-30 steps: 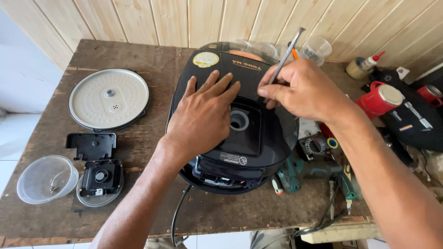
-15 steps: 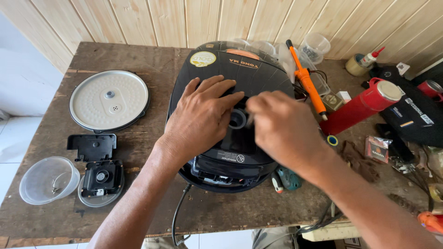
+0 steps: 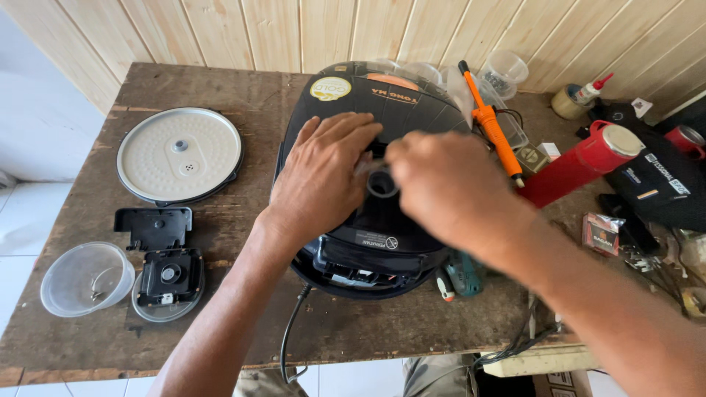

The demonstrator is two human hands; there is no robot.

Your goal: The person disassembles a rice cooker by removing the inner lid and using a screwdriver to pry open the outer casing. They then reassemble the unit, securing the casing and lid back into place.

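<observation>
Since the earlier frames, the right hand [image 3: 448, 187] has let go of the orange screwdriver [image 3: 491, 121], which now lies at the upper right of the black rice cooker [image 3: 368, 176], tip toward the red canister [image 3: 581, 162]; the hand has come down to the round vent opening [image 3: 382, 182] at the cooker's centre.

Head view, centre of frame: the cooker sits on the wooden worktop [image 3: 243, 81], its cord trailing off the lower edge. The left hand [image 3: 323, 180] lies palm down on the lid, fingers [image 3: 346, 132] spread and flat, pressing and not gripping. The right hand's fingers are curled at the rim of the vent opening; motion blur hides them, so whether they pinch a small part cannot be told.

Left of frame: a round white inner lid plate [image 3: 179, 154] lies flat, well apart from the cooker. Below it rest a black plastic bracket [image 3: 154, 226] and a black vent cap assembly [image 3: 169, 283], the latter touching a clear plastic bowl [image 3: 84, 279].

Lower centre: a teal tool [image 3: 463, 273] lies just beside the cooker's front edge. Right of frame: black cans and small packets crowd the worktop.
</observation>
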